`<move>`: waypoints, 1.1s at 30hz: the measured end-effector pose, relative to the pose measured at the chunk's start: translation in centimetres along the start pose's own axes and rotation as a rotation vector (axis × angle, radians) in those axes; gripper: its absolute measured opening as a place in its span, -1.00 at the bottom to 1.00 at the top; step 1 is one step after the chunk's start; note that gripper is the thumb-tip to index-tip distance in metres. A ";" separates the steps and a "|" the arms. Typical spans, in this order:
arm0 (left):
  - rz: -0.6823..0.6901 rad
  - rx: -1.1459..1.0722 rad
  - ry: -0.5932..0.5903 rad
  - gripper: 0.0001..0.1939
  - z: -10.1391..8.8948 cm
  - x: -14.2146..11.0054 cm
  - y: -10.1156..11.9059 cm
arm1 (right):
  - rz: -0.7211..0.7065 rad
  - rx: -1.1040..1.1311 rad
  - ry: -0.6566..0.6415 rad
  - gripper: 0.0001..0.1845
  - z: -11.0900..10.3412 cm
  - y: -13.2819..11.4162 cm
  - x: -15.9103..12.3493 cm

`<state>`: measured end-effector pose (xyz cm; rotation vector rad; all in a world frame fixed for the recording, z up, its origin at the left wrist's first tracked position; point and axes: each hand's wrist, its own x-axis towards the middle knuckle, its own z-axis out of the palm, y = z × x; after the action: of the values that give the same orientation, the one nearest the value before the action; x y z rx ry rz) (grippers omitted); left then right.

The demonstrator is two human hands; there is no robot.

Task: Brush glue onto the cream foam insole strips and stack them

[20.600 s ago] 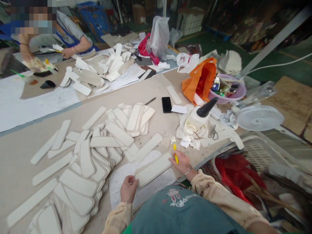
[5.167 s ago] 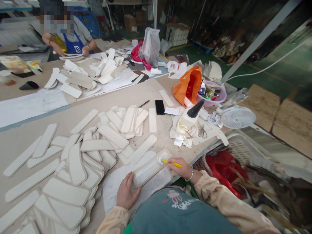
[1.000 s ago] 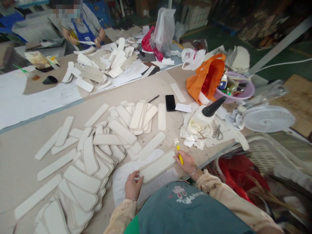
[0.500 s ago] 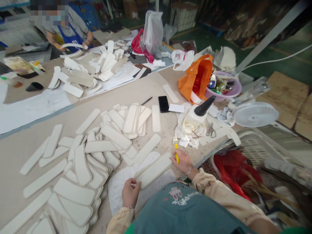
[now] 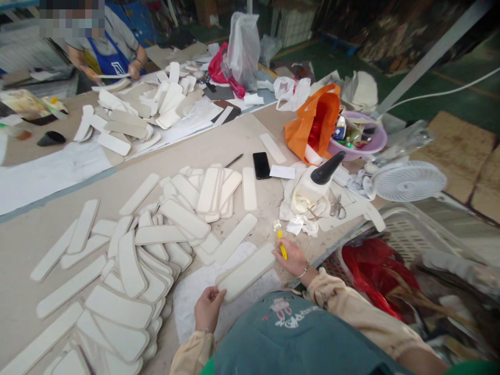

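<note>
— Yellow brush [image 5: 280, 244] has lifted: five seconds ago its bristles were down on a pale strip, and now they point up, just beyond the right end of the strip [image 5: 248, 272] in front of me.

— Which hand has it?

— My right hand [image 5: 292, 259], fingers closed round the handle, fingertips right at that end of the strip. Whether they touch it, I can't tell.

— And your other?

— My left hand [image 5: 208, 308] pinches the near end between thumb and fingers; it lay flatter before.

— Where's the strip?

— Over the white sheet [image 5: 186, 302], beside the big pile of pale pieces [image 5: 117, 307]. Farther off are the white bottle [image 5: 307, 187] and phone [image 5: 261, 165].
</note>
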<state>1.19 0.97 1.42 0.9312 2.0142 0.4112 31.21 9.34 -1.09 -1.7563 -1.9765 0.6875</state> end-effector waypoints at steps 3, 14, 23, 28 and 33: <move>-0.009 -0.020 -0.006 -0.59 0.0 -0.1 0.1 | -0.003 0.011 0.004 -0.87 0.1 0.1 0.0; -0.014 -0.008 -0.022 -0.63 0.2 0.3 -0.2 | -0.014 0.028 0.002 -0.86 0.0 0.1 0.1; 0.045 0.102 0.022 -0.69 0.5 0.2 0.0 | 0.008 0.001 0.012 -0.88 -0.1 -0.3 0.2; 0.089 0.100 0.075 -0.72 0.3 -0.5 0.8 | -0.020 -0.030 0.044 -0.85 -0.5 -0.2 -0.1; 0.156 -0.214 0.066 -0.75 -0.2 -1.7 2.7 | -0.111 0.073 0.099 -0.84 -2.3 -0.1 -0.6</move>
<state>2.90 1.49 4.08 0.9526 1.9173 0.7374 32.56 8.94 0.80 -1.5944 -1.9410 0.6158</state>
